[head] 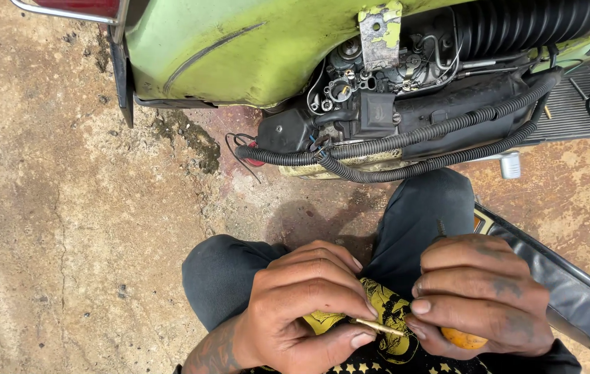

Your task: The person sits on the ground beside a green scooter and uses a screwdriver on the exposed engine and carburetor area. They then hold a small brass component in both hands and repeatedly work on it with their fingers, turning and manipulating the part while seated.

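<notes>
**Hands on a thin brass rod, beside an opened scooter engine**

We find the left hand (pixel 309 305) pinching a thin brass rod (pixel 377 326) between thumb and fingers. The right hand (pixel 482 298) is curled shut around an orange-handled tool (pixel 462 339), its fingertips meeting the rod's end. Both rest over the person's lap, above a yellow-printed cloth (pixel 386 315). Ahead, on the concrete floor (pixel 66 208), stands a green scooter (pixel 239 48) with engine (pixel 378 104) exposed.

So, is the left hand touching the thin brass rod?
Touching. The head view shows the left hand pinching the thin brass rod between thumb and fingertips, with no gap.
</notes>
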